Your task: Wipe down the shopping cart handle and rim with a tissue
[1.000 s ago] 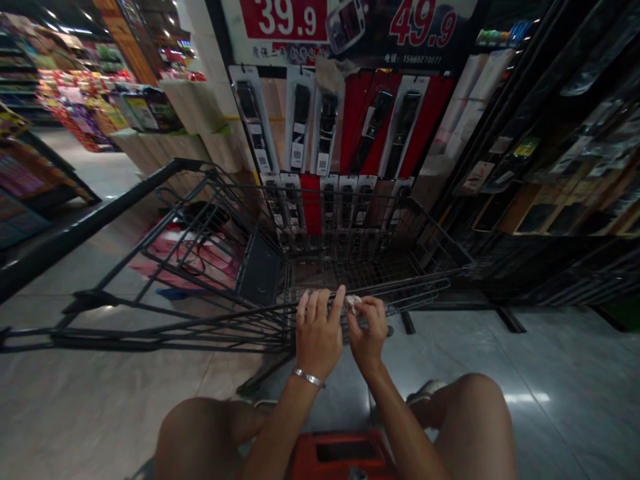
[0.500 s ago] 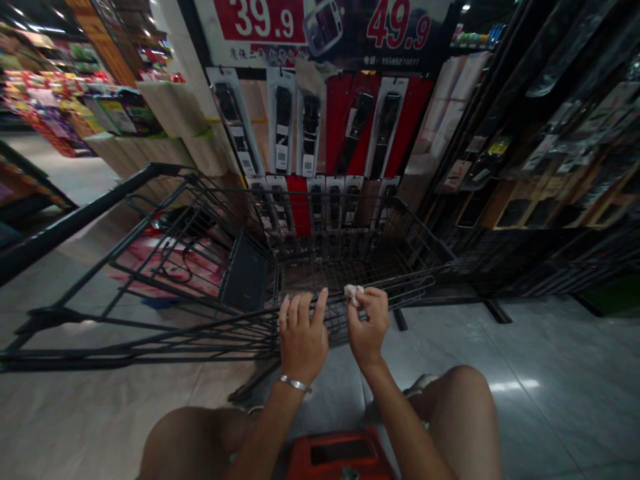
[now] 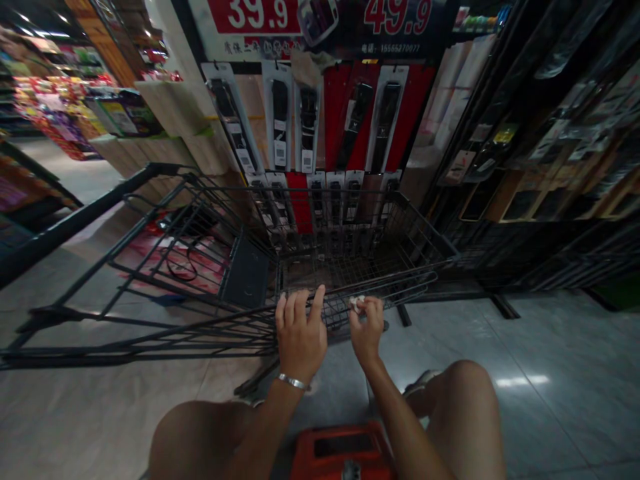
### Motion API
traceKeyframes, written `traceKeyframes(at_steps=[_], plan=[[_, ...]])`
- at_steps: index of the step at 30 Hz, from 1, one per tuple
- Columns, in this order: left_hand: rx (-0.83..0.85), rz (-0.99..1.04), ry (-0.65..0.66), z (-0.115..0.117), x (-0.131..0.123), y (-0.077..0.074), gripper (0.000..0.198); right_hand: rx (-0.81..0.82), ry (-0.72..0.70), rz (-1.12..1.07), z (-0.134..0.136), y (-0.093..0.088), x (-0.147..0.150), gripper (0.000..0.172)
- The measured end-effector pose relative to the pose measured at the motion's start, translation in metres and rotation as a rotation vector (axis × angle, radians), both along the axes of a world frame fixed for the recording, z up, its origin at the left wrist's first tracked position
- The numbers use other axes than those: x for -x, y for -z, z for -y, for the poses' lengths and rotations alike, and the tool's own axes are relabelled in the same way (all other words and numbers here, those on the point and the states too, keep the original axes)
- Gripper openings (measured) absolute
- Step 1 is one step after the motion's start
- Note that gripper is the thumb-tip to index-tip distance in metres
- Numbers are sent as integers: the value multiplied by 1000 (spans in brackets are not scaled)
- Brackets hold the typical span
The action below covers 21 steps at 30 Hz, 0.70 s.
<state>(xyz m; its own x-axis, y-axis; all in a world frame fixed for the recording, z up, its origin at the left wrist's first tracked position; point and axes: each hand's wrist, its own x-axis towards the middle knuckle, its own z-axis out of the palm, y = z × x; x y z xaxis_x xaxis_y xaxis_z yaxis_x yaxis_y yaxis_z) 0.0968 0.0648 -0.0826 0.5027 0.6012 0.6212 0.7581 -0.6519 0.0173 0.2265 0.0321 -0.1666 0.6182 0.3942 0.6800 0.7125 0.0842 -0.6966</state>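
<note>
A dark metal shopping cart (image 3: 247,275) stands sideways before me, with its near side rail at my hands. My left hand (image 3: 301,337), with a silver bracelet at the wrist, lies over that rail, back upward and fingers stretched out. Whether its palm touches the metal is hidden. Just to the right, my right hand (image 3: 367,331) is closed in a pinch on a crumpled white tissue (image 3: 357,304). The tissue is in front of the side rail, at the fingertips.
Beyond the cart, a rack of packaged hair clippers (image 3: 280,127) hangs under a price sign (image 3: 260,17). Paper packs (image 3: 173,110) are stacked at left. Boxed goods (image 3: 525,193) fill the right shelves. An orange-red object (image 3: 340,447) sits between my knees.
My right hand has drawn slightly down and toward me from the rail, still holding the tissue. The left hand stays nearly in place. The view has shifted slightly.
</note>
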Motion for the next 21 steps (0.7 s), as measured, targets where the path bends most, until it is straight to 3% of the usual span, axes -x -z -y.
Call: traceKeyframes(at_steps=[4,7,10,17,21], plan=[[11,4,-11,1,0,-1,49,53,-1,-86,1,28,-5,13],[8,-2,-14,0,-1,-1,49,69,-11,-118,3,33,-6,11],[-10,-5,-20,0,-1,-1,47,36,-14,-135,5,18,-6,10],[-31,-14,-22,2,0,-1,45,-156,34,-121,3,-45,-6,11],[-39,-29,-26,3,0,-1,45,-141,-4,-105,1,-41,-9,10]])
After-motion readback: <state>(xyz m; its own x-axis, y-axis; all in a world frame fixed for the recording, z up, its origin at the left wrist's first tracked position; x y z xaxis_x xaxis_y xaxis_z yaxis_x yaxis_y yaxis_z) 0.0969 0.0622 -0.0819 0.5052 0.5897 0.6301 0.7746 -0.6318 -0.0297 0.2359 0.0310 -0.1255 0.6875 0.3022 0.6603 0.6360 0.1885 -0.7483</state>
